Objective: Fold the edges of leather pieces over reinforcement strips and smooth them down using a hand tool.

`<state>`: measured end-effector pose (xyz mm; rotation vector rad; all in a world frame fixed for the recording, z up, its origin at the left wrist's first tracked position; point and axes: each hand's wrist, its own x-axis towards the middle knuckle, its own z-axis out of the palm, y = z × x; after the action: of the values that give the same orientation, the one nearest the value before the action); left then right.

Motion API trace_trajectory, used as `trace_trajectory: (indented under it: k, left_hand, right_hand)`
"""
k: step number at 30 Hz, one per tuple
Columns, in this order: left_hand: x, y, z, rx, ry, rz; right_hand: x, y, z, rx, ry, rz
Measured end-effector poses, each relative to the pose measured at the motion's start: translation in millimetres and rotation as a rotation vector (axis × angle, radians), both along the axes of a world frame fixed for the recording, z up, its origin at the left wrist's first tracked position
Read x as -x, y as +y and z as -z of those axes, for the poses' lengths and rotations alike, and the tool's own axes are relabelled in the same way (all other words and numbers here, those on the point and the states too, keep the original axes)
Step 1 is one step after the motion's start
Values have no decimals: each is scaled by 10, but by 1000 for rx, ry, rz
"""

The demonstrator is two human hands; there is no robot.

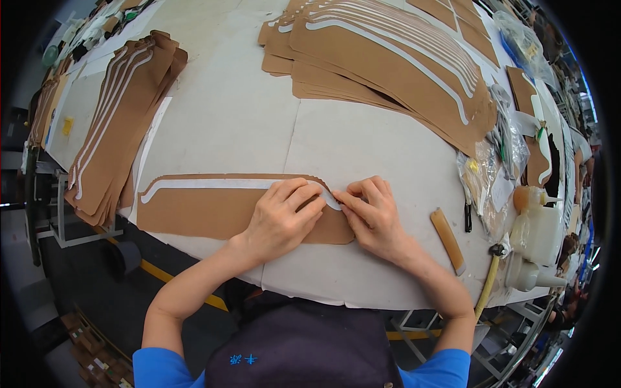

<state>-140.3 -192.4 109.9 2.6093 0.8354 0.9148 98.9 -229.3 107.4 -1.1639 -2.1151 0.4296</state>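
Observation:
On the pale table before me lies a long brown leather-like panel (194, 210), with a white strip (213, 184) along its far edge. That strip curves down at the panel's right end. My left hand (281, 216) rests over the right half of the panel, its fingers bent and pressed together at the curved edge. There, my right hand (375, 213) pinches the panel's edge between thumb and fingers, just right of the left fingertips. The far edge looks narrow and finely puckered at the curve. My fingers partly cover the strip.
Fanned stacks of similar panels lie at the far right (381, 52) and left (123, 123). Right of my hand are a flat tan tool (447, 240), a black-handled tool (468, 218), plastic bags (485, 187), white plastic bottles (537, 226) and a yellow-handled hammer-like tool (488, 284).

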Motion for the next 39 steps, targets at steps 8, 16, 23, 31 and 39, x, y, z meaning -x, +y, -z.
trace_trajectory:
  k: [8, 16, 23, 31, 39]
  left_hand:
    - [-73, 48, 3, 123, -38, -52]
    - [-42, 54, 86, -9, -17, -20]
    - [93, 10, 37, -75, -31, 59]
    - [1335, 144, -337, 127, 44, -341]
    - [1614, -8, -327, 397, 179, -455]
  right_hand:
    - [72, 20, 13, -25, -74, -5]
    - [54, -70, -76, -262, -383, -93]
    - [-77, -91, -15, -153, -167, -1]
    - [-469, -672, -659, -89, -413, 283]
    - [-66, -422, -995, 127, -297, 149]
